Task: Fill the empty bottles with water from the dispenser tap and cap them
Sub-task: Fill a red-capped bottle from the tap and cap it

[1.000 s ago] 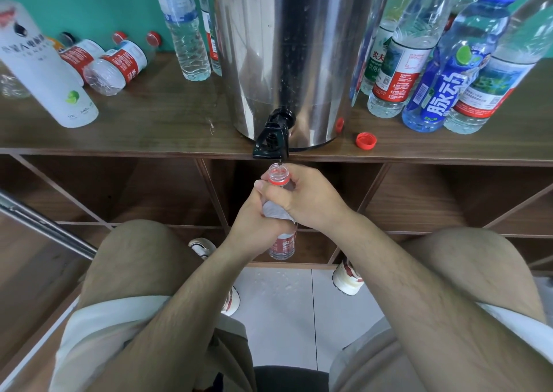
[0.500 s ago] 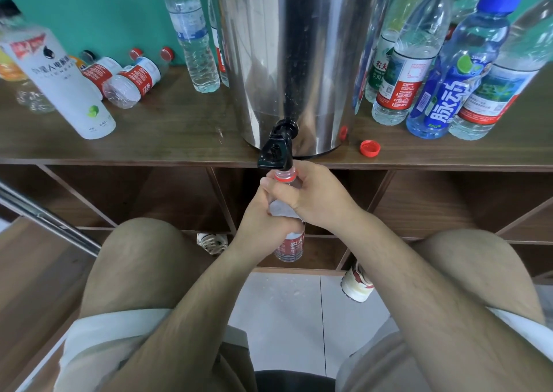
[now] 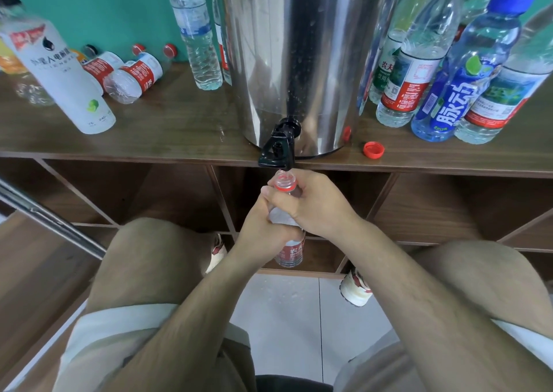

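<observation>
Left hand (image 3: 263, 227), right hand (image 3: 315, 206) grip bottle (image 3: 291, 252) — under tap (image 3: 278, 149).

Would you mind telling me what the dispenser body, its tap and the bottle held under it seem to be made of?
The dispenser body looks like polished stainless steel, given its mirror-like reflections. The tap is glossy black, probably moulded plastic, though the look leaves this open. The bottle is thin clear plastic, see-through, with a red neck ring and a printed label.

Teal wall (image 3: 104, 8), wood shelf (image 3: 179, 134) w/ cubbies (image 3: 149, 194), tiled floor (image 3: 284, 317)
</observation>
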Tool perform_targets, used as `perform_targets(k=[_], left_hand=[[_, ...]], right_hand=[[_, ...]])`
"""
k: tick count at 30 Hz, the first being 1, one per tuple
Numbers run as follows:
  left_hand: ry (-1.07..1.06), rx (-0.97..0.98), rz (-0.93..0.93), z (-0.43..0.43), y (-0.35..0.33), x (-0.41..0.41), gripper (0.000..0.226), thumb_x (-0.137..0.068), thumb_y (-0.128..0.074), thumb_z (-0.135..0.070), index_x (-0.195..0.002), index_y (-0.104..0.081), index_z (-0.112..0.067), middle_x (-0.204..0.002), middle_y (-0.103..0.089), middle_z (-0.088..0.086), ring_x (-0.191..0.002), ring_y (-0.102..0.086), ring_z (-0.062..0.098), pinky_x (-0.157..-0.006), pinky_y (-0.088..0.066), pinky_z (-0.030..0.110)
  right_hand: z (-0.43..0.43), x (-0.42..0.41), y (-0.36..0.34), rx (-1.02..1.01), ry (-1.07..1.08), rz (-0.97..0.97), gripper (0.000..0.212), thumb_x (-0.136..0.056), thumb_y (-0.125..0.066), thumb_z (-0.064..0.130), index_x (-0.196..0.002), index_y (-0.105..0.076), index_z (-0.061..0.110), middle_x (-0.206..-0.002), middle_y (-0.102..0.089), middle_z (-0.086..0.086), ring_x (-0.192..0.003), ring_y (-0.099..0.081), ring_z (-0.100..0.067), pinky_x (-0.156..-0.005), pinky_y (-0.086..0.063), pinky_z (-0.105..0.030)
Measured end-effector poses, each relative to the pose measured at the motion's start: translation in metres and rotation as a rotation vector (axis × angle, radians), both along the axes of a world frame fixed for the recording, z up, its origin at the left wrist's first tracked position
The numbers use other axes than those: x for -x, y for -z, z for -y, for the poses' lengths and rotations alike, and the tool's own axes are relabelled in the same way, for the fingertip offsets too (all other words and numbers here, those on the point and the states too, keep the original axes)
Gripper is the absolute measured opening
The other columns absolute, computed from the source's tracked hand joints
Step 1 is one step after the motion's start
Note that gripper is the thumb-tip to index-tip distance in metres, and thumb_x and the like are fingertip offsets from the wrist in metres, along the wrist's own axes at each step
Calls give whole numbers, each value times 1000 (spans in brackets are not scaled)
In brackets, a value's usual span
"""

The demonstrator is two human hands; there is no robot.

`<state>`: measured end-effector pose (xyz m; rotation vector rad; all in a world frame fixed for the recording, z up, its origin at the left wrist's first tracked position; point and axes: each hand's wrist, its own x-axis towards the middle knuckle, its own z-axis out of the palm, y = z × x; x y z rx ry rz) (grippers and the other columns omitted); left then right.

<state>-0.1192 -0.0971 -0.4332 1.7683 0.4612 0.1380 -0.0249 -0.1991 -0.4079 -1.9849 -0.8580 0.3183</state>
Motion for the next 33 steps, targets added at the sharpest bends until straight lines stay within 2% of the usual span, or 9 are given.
perform_targets(k=[4,7,9,14,19,25,33], left_hand=[[0,-8,-18,0,3,0,68,-82,-78,-2,-139,-55,-29,-123,-71,-10,-119,-66,10,-105,-55,42],[10,-8,-46,4,4,-2,69,-84,-78,-7,-144,-52,-27,-129,-68,-6,-125,-63,15,-109,-52,48],[8,-5,-53,7,4,-4,72,-81,-79,-10,-146,-51,-27,-130,-68,-5,-126,-62,16,-110,-51,49],[-26,49,-62,9,9,-4,73,-80,-78,-1,-144,-52,-27,-128,-69,-5,-125,-63,18,-109,-52,51],[-45,79,-59,10,9,-3,71,-79,-74,5,-140,-54,-27,-120,-71,-7,-119,-66,15,-102,-56,42],[-55,93,-80,11,9,-4,72,-78,-74,4,-141,-54,-27,-121,-71,-5,-119,-65,17,-104,-55,48],[-71,97,-79,13,12,-4,75,-76,-75,4,-141,-55,-26,-119,-73,-7,-116,-67,15,-101,-58,47]], right_hand=[[0,0,4,-35,-2,-22,26,-91,-69,56,-94,-75,31,-88,-75,12,-89,-71,-9,-87,-58,-45],[2,-1,7,-15,1,-27,24,-93,-70,54,-93,-74,31,-87,-75,12,-89,-71,-9,-87,-57,-45],[4,-3,8,-2,8,-30,22,-93,-69,54,-93,-75,32,-87,-75,13,-89,-70,-7,-87,-57,-44],[4,-3,11,6,5,-23,24,-92,-69,55,-93,-75,32,-87,-74,14,-88,-70,-7,-86,-58,-43],[1,-2,15,9,-1,-26,29,-89,-66,59,-90,-74,31,-85,-75,12,-86,-71,-8,-85,-58,-46],[2,-3,17,-5,11,-27,33,-88,-65,62,-90,-74,31,-85,-75,13,-85,-71,-8,-84,-59,-45],[2,-3,18,12,4,-33,30,-90,-68,56,-89,-74,26,-83,-74,9,-84,-71,-11,-84,-58,-47]])
